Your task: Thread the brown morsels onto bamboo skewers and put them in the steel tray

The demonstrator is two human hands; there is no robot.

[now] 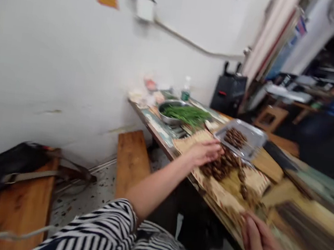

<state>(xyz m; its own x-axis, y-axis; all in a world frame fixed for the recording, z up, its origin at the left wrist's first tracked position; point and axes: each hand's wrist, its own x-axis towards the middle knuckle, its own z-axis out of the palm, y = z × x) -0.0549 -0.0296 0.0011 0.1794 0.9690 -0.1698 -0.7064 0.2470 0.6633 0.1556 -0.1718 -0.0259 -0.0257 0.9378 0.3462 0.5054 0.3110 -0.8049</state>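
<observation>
My left hand (206, 152) reaches over the table with its fingers stretched out. The fingertips are at the edge of a heap of small dark brown pieces (220, 167), whose kind is too blurred to tell. Under the heap lies a tan sheet (219, 193) with a patterned border. At the sheet's near right edge, my right hand (264, 244) is closed, thumb and fingers pinching that edge. Just beyond the heap, a clear plastic tray (252, 145) holds more brown pieces (235, 138).
A metal bowl (170, 119) of green stalks (188, 114) stands farther back, near a pump bottle (186, 90). Wooden benches (134, 159) line the left, one with a black bag (12, 167) on it. A black case (229, 90) is against the wall.
</observation>
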